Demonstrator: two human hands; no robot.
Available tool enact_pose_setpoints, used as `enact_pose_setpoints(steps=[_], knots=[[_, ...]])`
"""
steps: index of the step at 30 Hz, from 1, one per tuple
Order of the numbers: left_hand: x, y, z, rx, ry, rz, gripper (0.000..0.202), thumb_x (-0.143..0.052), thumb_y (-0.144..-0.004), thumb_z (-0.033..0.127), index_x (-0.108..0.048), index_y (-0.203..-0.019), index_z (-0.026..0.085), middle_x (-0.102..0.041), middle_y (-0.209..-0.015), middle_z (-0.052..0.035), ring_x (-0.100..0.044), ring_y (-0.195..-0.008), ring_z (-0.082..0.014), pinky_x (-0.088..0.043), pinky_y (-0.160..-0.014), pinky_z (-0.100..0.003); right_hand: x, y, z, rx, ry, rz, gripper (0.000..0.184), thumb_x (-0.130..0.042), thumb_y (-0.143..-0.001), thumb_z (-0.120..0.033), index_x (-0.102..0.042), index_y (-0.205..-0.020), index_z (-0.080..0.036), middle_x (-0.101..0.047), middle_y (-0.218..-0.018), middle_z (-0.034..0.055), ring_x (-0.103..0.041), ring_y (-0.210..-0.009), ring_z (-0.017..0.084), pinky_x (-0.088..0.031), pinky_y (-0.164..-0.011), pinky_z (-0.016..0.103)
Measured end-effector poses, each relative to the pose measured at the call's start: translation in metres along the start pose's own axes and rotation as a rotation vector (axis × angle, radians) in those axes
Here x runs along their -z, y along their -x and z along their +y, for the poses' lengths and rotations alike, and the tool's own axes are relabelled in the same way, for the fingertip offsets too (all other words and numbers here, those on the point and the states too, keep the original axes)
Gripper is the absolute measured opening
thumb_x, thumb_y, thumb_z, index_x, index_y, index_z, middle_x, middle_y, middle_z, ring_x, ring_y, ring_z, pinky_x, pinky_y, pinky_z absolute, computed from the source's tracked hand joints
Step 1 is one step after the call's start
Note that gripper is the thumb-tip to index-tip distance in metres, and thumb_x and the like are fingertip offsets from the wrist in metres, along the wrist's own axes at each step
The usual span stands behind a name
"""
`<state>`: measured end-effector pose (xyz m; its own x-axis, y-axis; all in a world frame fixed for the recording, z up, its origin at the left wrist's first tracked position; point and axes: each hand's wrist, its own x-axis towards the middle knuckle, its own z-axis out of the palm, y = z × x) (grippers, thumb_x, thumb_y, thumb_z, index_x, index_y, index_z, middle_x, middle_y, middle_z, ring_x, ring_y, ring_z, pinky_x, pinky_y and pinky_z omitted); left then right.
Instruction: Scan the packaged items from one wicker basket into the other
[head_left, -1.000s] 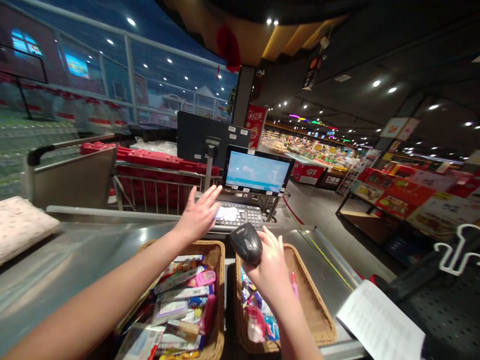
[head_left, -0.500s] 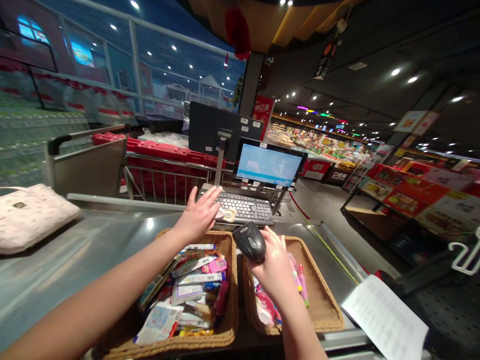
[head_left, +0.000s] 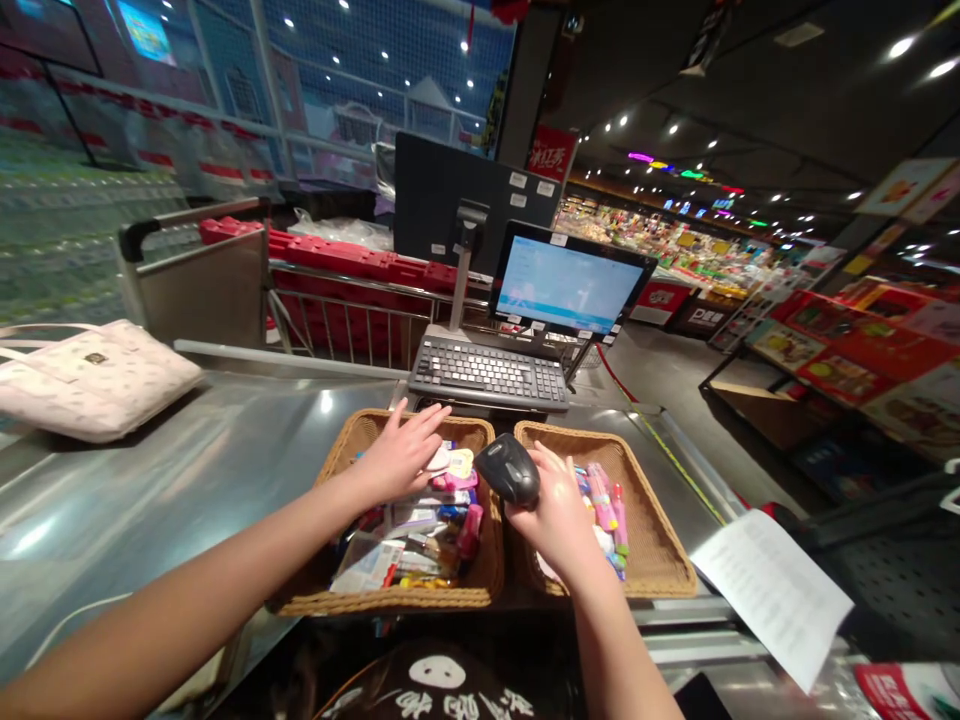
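My left hand (head_left: 401, 455) reaches over the left wicker basket (head_left: 360, 598). Its fingers lie stretched out flat on a small pink and yellow packet (head_left: 452, 463), and I cannot tell if it grips it. My right hand (head_left: 559, 510) is closed around a black barcode scanner (head_left: 510, 468), above the right basket (head_left: 664, 560). The keyboard (head_left: 487, 372) sits just behind.

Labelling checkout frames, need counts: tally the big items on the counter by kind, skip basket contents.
Wicker baskets: 2
Handheld scanner, in right hand: 1
Keyboard: 1
Monitors: 2
Handbag: 1
Paper sheet: 1
Total: 8
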<state>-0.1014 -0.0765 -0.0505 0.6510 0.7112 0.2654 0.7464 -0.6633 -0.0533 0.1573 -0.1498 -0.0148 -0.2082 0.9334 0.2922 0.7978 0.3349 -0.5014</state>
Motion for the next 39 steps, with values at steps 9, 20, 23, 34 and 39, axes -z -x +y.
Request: enact_pose_setpoints(steps=[9, 20, 23, 34, 39], knots=[[-0.025, 0.029, 0.021, -0.086, 0.152, -0.214, 0.027, -0.066, -0.079, 0.037, -0.065, -0.098, 0.017, -0.038, -0.154, -0.0169, -0.028, -0.145, -0.0321, -0.004, -0.118, -0.061, -0.011, 0.012, 0.002, 0.016, -0.047, -0.057, 0.031, -0.065, -0.071, -0.015, -0.070, -0.100, -0.025, -0.069, -0.110, 0.0075, -0.055, -0.121, 0.033, -0.035, -0.109, 0.058], [-0.041, 0.020, 0.029, -0.163, 0.216, -0.344, 0.034, -0.075, -0.072, 0.043, -0.069, -0.094, 0.018, -0.042, -0.151, -0.0164, -0.034, -0.142, -0.0347, -0.008, -0.116, -0.063, -0.010, 0.017, 0.017, -0.036, -0.068, -0.090, 0.035, -0.065, -0.068, -0.012, -0.069, -0.101, -0.023, -0.067, -0.114, 0.0080, -0.052, -0.123, 0.032, -0.031, -0.112, 0.059], [-0.040, 0.005, 0.029, -0.139, 0.236, -0.271, 0.040, -0.070, -0.080, 0.042, -0.065, -0.114, 0.021, -0.040, -0.153, -0.0144, -0.031, -0.144, -0.0315, -0.011, -0.117, -0.062, -0.004, 0.021, 0.022, -0.049, -0.071, -0.085, 0.037, -0.065, -0.067, -0.012, -0.069, -0.102, -0.023, -0.068, -0.114, 0.0074, -0.052, -0.123, 0.032, -0.030, -0.113, 0.058], [-0.046, -0.093, 0.073, -0.179, 0.265, -0.085, 0.025, -0.064, -0.086, 0.040, -0.068, -0.100, 0.019, -0.043, -0.151, -0.0126, -0.028, -0.145, -0.0323, -0.012, -0.117, -0.064, 0.054, 0.044, 0.076, -0.193, 0.061, 0.131, 0.050, -0.065, -0.072, -0.023, -0.061, -0.121, -0.019, -0.063, -0.129, 0.0126, -0.050, -0.130, 0.033, -0.031, -0.114, 0.055], [-0.070, -0.138, 0.102, -0.202, 0.250, -0.127, 0.022, -0.065, -0.083, 0.036, -0.070, -0.095, 0.019, -0.049, -0.146, -0.0135, -0.032, -0.143, -0.0337, -0.015, -0.115, -0.066, 0.077, 0.058, 0.109, -0.316, 0.110, 0.213, 0.057, -0.062, -0.070, -0.024, -0.057, -0.126, -0.018, -0.062, -0.130, 0.0149, -0.049, -0.131, 0.034, -0.027, -0.113, 0.062]])
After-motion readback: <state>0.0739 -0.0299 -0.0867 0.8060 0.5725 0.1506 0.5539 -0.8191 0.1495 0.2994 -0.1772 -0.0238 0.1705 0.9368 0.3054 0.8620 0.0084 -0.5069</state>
